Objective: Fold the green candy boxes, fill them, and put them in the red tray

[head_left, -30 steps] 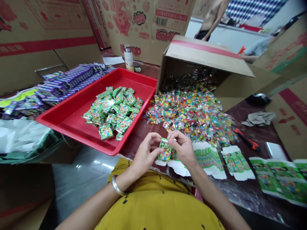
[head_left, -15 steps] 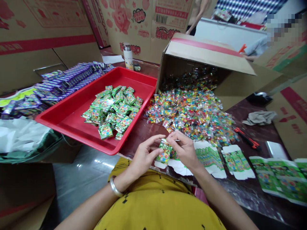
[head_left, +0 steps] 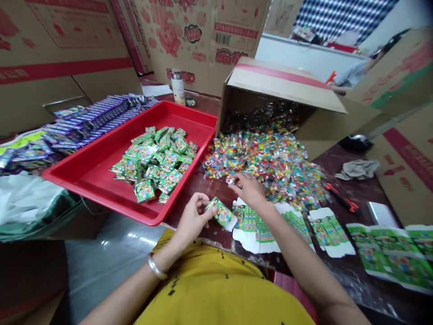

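My left hand [head_left: 196,217] grips a small green printed box [head_left: 221,212] between thumb and fingers. The box is tilted, and a white end flap sticks out on its right, toward the flat boxes. At the near edge of a heap of clear candy packets [head_left: 267,155], my right hand [head_left: 249,189] has its fingers bent around a small candy packet [head_left: 231,179], partly hidden by the fingertips. Under my right forearm lies a fanned row of flattened green boxes [head_left: 250,223]. Left of my hands, a red tray [head_left: 91,174] holds several closed green boxes [head_left: 145,190].
The candy spills from a cardboard carton [head_left: 280,83] on its side. Purple packs [head_left: 91,119] line the far side of the tray. A bottle [head_left: 177,88] stands behind it. At right lie a red-black tool [head_left: 341,198], a cloth [head_left: 357,169] and green box sheets [head_left: 389,253]. A person [head_left: 353,74] sits beyond.
My right hand has left the green box and moved up to the edge of the candy heap. The box in my left hand has shifted left and turned, its flap now pointing right.
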A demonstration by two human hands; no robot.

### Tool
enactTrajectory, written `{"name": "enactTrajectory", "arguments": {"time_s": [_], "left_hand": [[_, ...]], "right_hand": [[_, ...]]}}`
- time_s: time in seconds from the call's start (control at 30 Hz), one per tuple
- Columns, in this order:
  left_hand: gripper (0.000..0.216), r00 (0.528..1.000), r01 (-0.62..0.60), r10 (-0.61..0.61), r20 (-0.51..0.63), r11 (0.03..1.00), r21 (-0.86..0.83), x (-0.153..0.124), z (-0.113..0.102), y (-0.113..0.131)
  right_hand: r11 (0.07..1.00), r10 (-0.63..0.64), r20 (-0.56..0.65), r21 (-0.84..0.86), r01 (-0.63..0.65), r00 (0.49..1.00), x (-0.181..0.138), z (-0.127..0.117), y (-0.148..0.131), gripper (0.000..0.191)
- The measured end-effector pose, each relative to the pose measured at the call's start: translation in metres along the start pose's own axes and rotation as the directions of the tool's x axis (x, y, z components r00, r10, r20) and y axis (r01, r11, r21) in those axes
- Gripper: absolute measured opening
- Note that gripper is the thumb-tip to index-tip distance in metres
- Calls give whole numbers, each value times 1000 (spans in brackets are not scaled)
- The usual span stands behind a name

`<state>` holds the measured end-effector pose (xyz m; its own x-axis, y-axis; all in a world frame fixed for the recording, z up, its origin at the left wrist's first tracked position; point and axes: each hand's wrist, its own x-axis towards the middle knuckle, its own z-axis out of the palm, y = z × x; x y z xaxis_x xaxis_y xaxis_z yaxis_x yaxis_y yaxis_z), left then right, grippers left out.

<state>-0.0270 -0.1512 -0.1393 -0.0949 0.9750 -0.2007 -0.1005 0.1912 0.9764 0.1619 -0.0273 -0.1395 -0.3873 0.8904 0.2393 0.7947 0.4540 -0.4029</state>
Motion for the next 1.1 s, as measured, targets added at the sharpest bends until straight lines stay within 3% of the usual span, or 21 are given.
{"name": "enactTrajectory", "arguments": {"time_s": [0.07, 0.13, 0.2, 0.27, 0.37, 0.47, 0.6, 0.7, 0.83, 0.93, 1.1], "left_hand": [[47, 999, 53, -54, -6, 996, -78, 2, -1, 1], [55, 996, 91, -89, 23, 989, -114, 2, -2, 2], [54, 993, 104, -99, 58, 990, -93, 3, -4, 2], [44, 994, 80, -78, 82, 997, -15, 5, -5, 1], [34, 995, -5, -4, 102, 996, 87, 8, -6, -1], [30, 991, -70, 58, 119, 993, 98, 10, -3, -1], [26, 985, -111, 103, 139, 992, 53, 9, 4, 0], [24, 981, -115, 120, 150, 993, -40, 6, 9, 4], [50, 985, -133, 145, 89, 982, -132, 3, 18, 14], [73, 985, -161, 169, 31, 970, -182, 6, 24, 20], [59, 972, -211, 231, 47, 941, -264, 11, 34, 22]], "right_hand": [[992, -7, 17, -128, 9, 1000, 11, 8, -2, 26], [989, -2, 4, -151, 3, 1000, 17, 12, -4, 18], [993, -1, -15, -120, -1, 1000, 19, 8, -3, 13], [996, 1, -49, -89, -6, 999, 18, -4, -2, 20], [986, 24, -137, 167, 0, 990, 11, -29, -7, 24], [896, 32, -124, 443, 27, 992, -1, -50, -22, 18], [924, -29, -14, 382, 32, 999, -10, -54, -40, 10], [953, -74, -61, 291, 89, 995, -10, -48, -48, 14], [904, -165, -73, 389, 180, 984, -16, -47, -57, 18], [836, -42, -87, 542, 82, 995, -24, -45, -58, 25], [773, 51, -126, 634, 41, 991, -35, -38, -59, 11]]}}
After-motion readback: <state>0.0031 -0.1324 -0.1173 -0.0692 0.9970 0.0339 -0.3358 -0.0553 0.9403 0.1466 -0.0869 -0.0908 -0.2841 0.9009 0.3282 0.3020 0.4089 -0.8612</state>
